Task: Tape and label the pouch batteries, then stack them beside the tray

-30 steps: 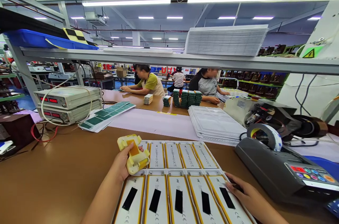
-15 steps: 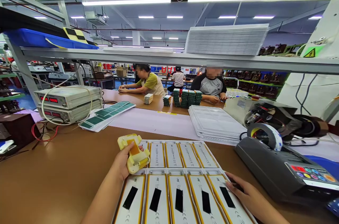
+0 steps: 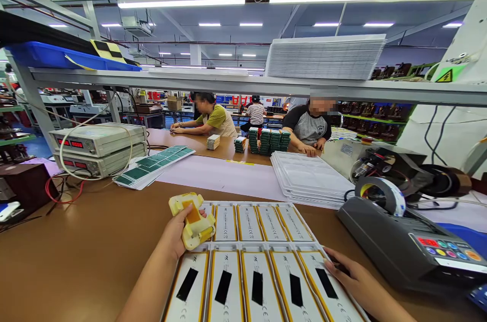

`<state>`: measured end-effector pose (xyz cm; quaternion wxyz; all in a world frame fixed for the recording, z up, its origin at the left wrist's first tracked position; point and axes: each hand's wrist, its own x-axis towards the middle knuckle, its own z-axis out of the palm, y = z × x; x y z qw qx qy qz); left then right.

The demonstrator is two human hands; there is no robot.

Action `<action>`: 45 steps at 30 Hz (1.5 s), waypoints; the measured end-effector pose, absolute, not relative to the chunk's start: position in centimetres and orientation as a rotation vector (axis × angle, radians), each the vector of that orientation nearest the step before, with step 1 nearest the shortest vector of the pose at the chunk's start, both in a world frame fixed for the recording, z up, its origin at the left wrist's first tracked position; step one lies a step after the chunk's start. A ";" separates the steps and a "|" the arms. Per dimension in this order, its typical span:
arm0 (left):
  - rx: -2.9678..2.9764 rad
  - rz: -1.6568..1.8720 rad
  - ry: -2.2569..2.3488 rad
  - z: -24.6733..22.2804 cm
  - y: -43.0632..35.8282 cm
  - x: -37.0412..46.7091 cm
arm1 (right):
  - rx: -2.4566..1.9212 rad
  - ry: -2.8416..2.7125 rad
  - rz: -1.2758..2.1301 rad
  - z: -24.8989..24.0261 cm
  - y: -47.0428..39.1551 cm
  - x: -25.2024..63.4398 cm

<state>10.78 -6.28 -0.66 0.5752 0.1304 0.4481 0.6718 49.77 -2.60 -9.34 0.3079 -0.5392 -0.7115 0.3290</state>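
Note:
My left hand (image 3: 178, 233) is closed on a pale yellow plastic fixture (image 3: 192, 221) with an amber patch, over the left side of a white tray (image 3: 318, 246). Flat white pouch battery cells (image 3: 251, 223) with yellow edges lie in the tray in two rows. Each near-row cell bears a slanted black strip (image 3: 257, 288); on the visible far-row cells no strip shows. At the tray's right edge, my right hand (image 3: 348, 279) grips the rim, thumb on top and some fingers hidden below. The fixture covers the far-left cell in part.
A tape dispenser (image 3: 414, 246) with a tape roll (image 3: 380, 195) stands at right. Stacked white trays (image 3: 312, 177) lie behind. Green sheets (image 3: 154, 166) and two metering boxes (image 3: 99, 147) are at left. Across the bench sit people near stacked cells (image 3: 268, 140).
Across the bench, the person in the grey shirt has shifted right, and a hand now reaches to the stacked trays. My hands, the fixture and the tray look unmoved.

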 end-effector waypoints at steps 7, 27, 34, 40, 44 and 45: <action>0.318 1.556 1.062 -0.5 -6.3 10.9 | -1.432 -1.880 0.888 -9.8 -2.4 49.9; 0.325 1.548 1.042 -0.6 -6.4 10.9 | -1.599 -1.821 0.636 -7.9 -3.5 50.0; 0.306 1.547 1.048 -0.7 -6.3 10.8 | -1.662 -1.882 0.695 -8.3 -3.2 50.2; 0.304 1.562 1.058 -0.6 -6.3 10.9 | -1.521 -1.880 0.729 -8.0 -3.3 50.3; 0.302 1.550 1.038 -0.7 -6.3 10.8 | -1.464 -1.866 0.786 -7.1 -3.6 50.3; 0.307 1.544 1.025 -0.7 -6.3 10.9 | -1.455 -1.879 0.795 -6.9 -3.6 50.3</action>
